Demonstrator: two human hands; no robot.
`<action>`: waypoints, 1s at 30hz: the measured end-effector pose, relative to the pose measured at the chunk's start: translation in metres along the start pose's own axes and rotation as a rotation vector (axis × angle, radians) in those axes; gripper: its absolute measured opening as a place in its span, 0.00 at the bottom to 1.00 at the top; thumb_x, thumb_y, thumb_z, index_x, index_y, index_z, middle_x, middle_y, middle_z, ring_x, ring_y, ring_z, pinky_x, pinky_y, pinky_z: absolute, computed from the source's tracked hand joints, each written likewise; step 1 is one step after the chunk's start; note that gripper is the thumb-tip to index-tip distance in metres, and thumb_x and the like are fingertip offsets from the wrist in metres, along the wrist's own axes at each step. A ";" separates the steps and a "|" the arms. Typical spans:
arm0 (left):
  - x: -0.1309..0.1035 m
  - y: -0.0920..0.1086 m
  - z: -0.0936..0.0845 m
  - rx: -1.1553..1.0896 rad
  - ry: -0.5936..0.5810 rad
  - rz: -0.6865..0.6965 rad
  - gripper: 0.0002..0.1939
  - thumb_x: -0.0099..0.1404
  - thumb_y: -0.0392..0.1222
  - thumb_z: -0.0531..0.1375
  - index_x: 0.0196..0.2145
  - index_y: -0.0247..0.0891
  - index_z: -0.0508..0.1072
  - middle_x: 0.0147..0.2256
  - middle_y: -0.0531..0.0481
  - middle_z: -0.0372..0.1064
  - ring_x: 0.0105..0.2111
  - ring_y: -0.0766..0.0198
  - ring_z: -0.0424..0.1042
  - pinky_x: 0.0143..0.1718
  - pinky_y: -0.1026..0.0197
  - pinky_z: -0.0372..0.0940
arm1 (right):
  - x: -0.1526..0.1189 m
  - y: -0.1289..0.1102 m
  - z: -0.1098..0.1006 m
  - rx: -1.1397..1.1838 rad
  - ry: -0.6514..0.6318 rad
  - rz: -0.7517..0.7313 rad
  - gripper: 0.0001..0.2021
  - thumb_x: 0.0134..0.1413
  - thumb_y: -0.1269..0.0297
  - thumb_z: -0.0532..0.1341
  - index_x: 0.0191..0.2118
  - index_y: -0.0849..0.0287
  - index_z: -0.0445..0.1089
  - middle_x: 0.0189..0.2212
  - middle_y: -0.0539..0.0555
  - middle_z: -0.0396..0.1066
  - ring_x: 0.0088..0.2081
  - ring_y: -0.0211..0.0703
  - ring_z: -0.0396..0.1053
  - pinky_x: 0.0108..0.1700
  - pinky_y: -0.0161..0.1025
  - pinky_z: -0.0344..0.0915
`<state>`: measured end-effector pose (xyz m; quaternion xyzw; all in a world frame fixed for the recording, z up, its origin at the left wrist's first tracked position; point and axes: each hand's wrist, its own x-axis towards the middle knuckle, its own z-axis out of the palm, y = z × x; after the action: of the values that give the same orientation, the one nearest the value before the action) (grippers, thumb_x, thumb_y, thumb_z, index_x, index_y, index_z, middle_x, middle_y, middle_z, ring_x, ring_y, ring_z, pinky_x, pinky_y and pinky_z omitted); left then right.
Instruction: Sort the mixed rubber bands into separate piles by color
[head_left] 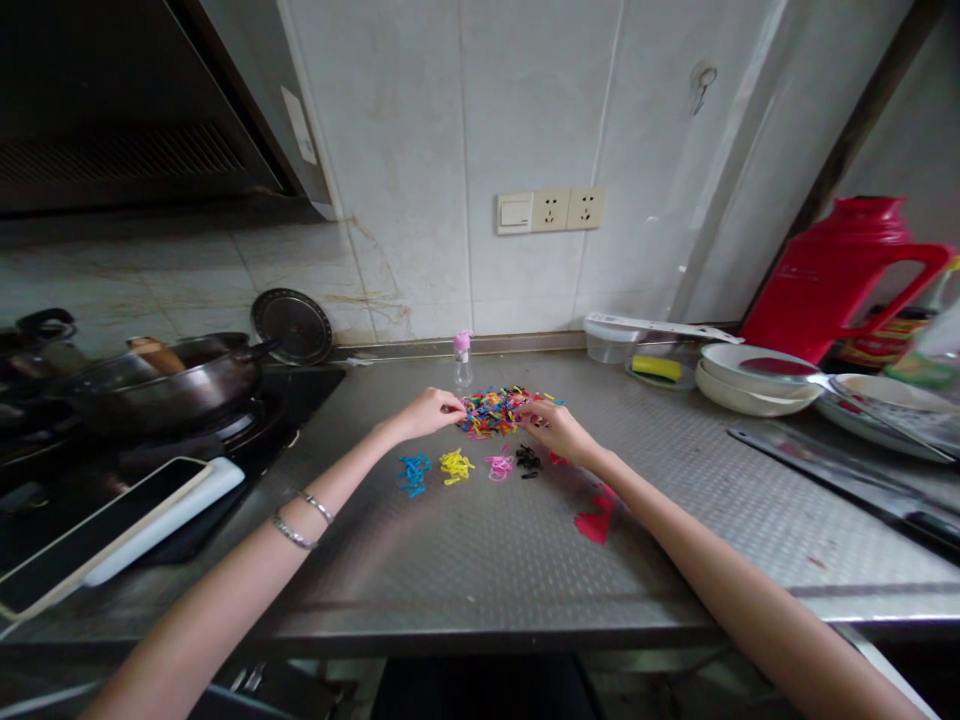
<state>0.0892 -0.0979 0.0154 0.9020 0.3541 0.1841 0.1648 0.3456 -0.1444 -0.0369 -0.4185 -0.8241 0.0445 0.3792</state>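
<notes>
A heap of small plastic safety-pin-shaped stitch markers (491,410) in mixed colours lies on the metal counter (465,560). At its left edge is my left hand (433,412), fingertips pinched together. My right hand (559,430) reaches over the heap's right side with fingers closed. What either pinch holds is too small to make out. In front lie separate small piles: blue markers (413,475), yellow markers (455,466), pink markers (499,464) and black markers (528,461). Some red markers (556,458) show partly beneath my right hand.
Behind the heap stands a small clear bottle with a pink top (463,360). A red plastic scrap (595,517) lies by my right forearm. To the right are bowls (754,390), a knife (840,480) and a red thermos (832,280); left, a pan (172,385) and a phone (97,540).
</notes>
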 end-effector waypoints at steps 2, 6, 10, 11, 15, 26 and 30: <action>-0.015 -0.012 -0.011 -0.030 -0.024 -0.050 0.14 0.58 0.45 0.55 0.34 0.33 0.76 0.32 0.47 0.73 0.30 0.65 0.67 0.32 0.66 0.58 | 0.000 -0.002 0.003 0.014 -0.004 -0.013 0.11 0.51 0.70 0.53 0.40 0.58 0.69 0.37 0.55 0.72 0.40 0.42 0.68 0.43 0.38 0.62; -0.047 -0.034 -0.026 -0.082 -0.123 -0.146 0.15 0.57 0.46 0.56 0.34 0.34 0.75 0.28 0.48 0.73 0.27 0.66 0.67 0.30 0.66 0.58 | 0.001 -0.012 0.012 0.027 -0.041 -0.031 0.11 0.50 0.70 0.54 0.40 0.59 0.69 0.36 0.55 0.71 0.39 0.42 0.67 0.42 0.38 0.62; -0.073 -0.043 -0.030 -0.153 -0.250 -0.198 0.14 0.56 0.46 0.56 0.34 0.35 0.76 0.25 0.49 0.71 0.25 0.68 0.67 0.29 0.67 0.58 | 0.001 -0.028 0.017 0.026 -0.138 -0.078 0.12 0.51 0.69 0.53 0.41 0.58 0.69 0.34 0.55 0.71 0.37 0.41 0.66 0.41 0.37 0.62; -0.077 -0.044 -0.030 -0.163 -0.278 -0.207 0.14 0.56 0.45 0.56 0.34 0.35 0.76 0.25 0.49 0.71 0.25 0.68 0.66 0.28 0.67 0.58 | 0.001 -0.031 0.017 0.025 -0.155 -0.085 0.12 0.51 0.68 0.54 0.42 0.58 0.69 0.34 0.54 0.71 0.37 0.41 0.66 0.41 0.37 0.61; -0.083 -0.046 -0.029 -0.177 -0.312 -0.265 0.14 0.54 0.44 0.58 0.35 0.35 0.75 0.24 0.49 0.71 0.24 0.69 0.66 0.26 0.68 0.57 | 0.001 -0.034 0.017 0.031 -0.180 -0.088 0.13 0.50 0.67 0.56 0.43 0.57 0.69 0.34 0.54 0.70 0.38 0.42 0.65 0.41 0.37 0.61; -0.043 -0.044 -0.011 -0.157 -0.046 -0.229 0.13 0.53 0.43 0.57 0.29 0.31 0.75 0.23 0.49 0.70 0.23 0.68 0.65 0.27 0.67 0.58 | 0.002 -0.012 0.012 -0.057 -0.092 -0.006 0.11 0.52 0.68 0.53 0.40 0.59 0.70 0.36 0.55 0.71 0.39 0.41 0.67 0.44 0.38 0.61; -0.018 -0.035 0.008 -0.153 -0.032 -0.137 0.11 0.53 0.39 0.56 0.30 0.31 0.75 0.28 0.48 0.73 0.28 0.66 0.67 0.32 0.67 0.59 | 0.001 -0.002 0.011 -0.111 -0.097 0.048 0.12 0.51 0.68 0.53 0.39 0.59 0.70 0.37 0.56 0.71 0.41 0.41 0.67 0.44 0.38 0.61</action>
<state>0.0603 -0.0871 -0.0109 0.8632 0.3973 0.1844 0.2511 0.3363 -0.1420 -0.0435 -0.4557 -0.8324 0.0279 0.3140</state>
